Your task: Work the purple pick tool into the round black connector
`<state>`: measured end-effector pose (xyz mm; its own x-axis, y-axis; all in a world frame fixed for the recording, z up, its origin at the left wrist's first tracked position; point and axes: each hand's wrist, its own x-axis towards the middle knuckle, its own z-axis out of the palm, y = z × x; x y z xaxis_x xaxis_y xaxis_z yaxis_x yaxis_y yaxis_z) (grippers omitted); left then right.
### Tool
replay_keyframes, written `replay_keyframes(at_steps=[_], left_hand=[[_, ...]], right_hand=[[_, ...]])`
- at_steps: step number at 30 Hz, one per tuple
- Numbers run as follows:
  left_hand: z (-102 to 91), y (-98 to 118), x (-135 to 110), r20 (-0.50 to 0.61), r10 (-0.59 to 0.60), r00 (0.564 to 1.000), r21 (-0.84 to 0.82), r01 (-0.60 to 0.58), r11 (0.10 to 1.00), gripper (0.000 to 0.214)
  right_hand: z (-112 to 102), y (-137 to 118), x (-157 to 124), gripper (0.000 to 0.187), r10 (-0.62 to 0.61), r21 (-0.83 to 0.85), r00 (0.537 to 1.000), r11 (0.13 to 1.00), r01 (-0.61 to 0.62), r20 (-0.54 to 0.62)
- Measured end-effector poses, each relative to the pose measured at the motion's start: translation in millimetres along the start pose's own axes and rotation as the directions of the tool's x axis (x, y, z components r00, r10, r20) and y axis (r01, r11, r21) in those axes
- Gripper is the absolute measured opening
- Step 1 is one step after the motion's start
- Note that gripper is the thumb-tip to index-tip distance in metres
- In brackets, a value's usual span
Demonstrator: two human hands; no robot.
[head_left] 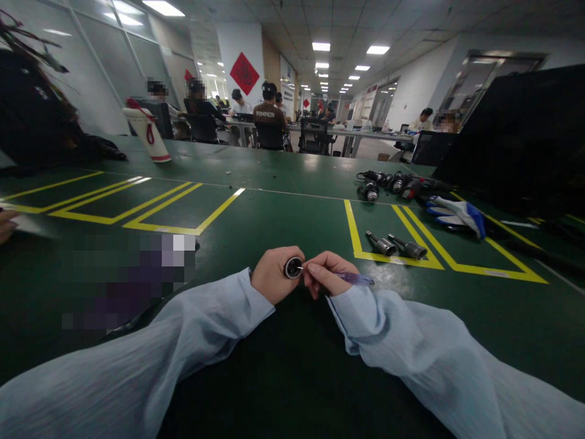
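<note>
My left hand (275,275) is closed around a dark cylindrical part (293,268). Its round end, with a pale metal rim and a dark recessed inside, faces me. In my right hand (329,272), the fingers pinch a small screwdriver (356,278) with a see-through purple handle that sticks out behind the hand. Its thin metal tip points left and reaches the open face of the part; how deep it goes I cannot tell. Both hands are close together above the green table (283,213). The rest of the cylinder is hidden by my left fingers.
Two metal cylinders with thin stems (408,247) lie in a yellow-taped box at right. Behind them are black cabled parts (370,191) and a blue-white glove (457,214). A white cup (150,134) stands far left; another person's hand (6,225) shows at the left edge.
</note>
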<state>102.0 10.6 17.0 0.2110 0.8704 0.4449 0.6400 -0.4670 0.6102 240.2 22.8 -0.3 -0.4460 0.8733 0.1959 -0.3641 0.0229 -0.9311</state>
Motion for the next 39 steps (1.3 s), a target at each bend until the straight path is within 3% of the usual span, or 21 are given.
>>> replay_keyframes(at_steps=[10,16,20,27,34,39], left_hand=[[-2.0,-1,-1,0.008,0.000,1.000,-0.097,0.001,0.995,0.005],[-1.5,0,0,0.017,-0.013,1.000,-0.107,0.015,0.994,0.003],[-1.1,0,0,-0.016,-0.012,1.000,-0.061,0.011,0.998,0.004],[-1.6,-2,-1,-0.044,-0.012,0.999,0.039,0.014,0.999,0.007],[-0.7,-2,-1,-0.046,-0.019,0.999,-0.028,0.017,0.999,0.003],[-1.1,0,-1,-0.068,-0.029,0.997,-0.113,0.021,0.993,0.004]], right_hand=[[-2,3,2,0.011,0.038,0.205,0.993,0.977,-0.061,0.114],[-2,3,3,0.010,0.015,0.213,0.994,0.976,-0.038,0.110],[-2,1,0,0.013,-0.016,0.104,0.999,0.995,0.011,0.046],[10,-1,-9,0.012,-0.152,-0.308,0.983,0.945,0.113,-0.104],[16,0,-12,0.010,-0.278,-0.448,0.958,0.867,0.216,-0.076],[16,0,-13,0.010,-0.318,-0.458,0.948,0.845,0.275,-0.018]])
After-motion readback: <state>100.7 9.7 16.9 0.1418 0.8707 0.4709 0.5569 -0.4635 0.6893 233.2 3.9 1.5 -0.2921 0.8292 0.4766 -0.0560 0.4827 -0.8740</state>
